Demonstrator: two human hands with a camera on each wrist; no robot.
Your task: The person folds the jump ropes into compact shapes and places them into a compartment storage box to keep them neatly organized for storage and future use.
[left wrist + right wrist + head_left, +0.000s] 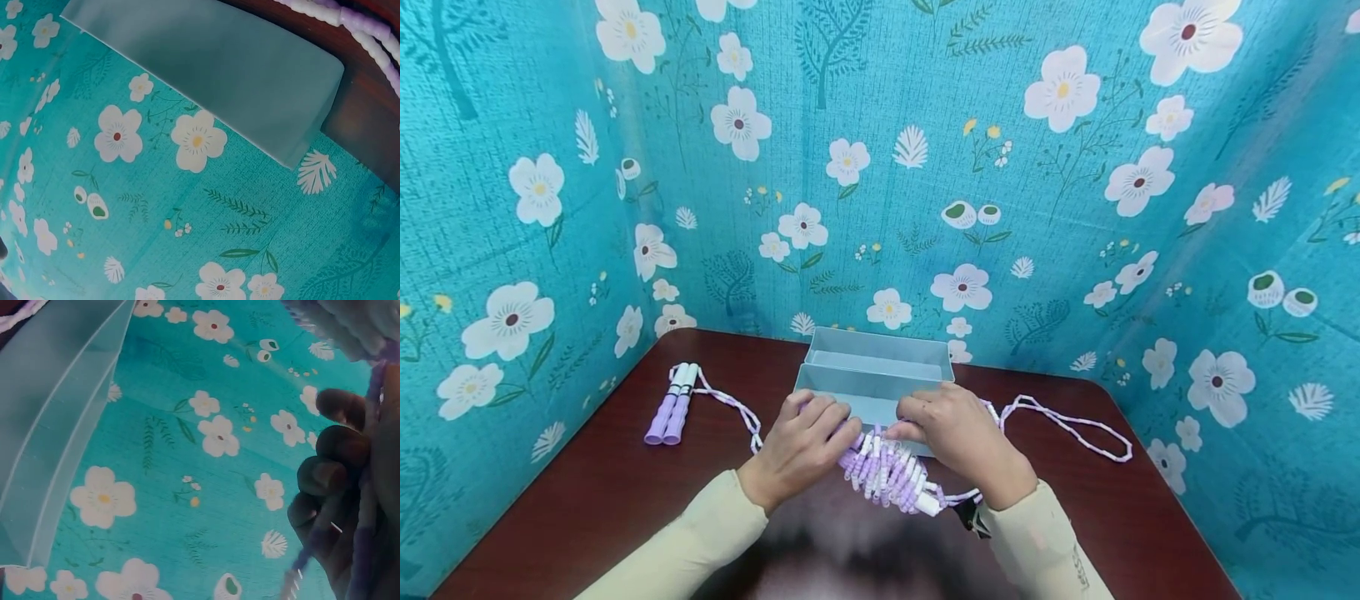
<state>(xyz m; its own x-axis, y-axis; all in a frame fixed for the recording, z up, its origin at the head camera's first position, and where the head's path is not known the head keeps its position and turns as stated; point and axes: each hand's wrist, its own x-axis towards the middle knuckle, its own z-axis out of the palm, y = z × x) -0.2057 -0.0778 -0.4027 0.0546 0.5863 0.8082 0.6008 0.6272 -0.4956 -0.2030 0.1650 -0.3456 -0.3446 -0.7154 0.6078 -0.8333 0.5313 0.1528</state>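
Note:
A bundled beaded jump rope [883, 473] in purple and white lies between both hands over the near side of the table, with a white end piece poking out at its lower right. My left hand [808, 442] grips the bundle's upper left end, fingers curled over it. Against its upper right side, my right hand [958, 429] pinches a beaded strand between thumb and curled fingers. In the right wrist view, beaded strands [365, 519] run along a hand with bent fingers. Two purple and white handles [673, 404] lie at the left, their doubled cord leading towards my left hand.
Just behind the hands stands a pale blue-grey box [880, 343] with two long compartments. A beaded cord loop [1075, 425] lies on the dark red table [737, 358] at the right. A floral teal cloth [880, 183] hangs round the table's back and sides.

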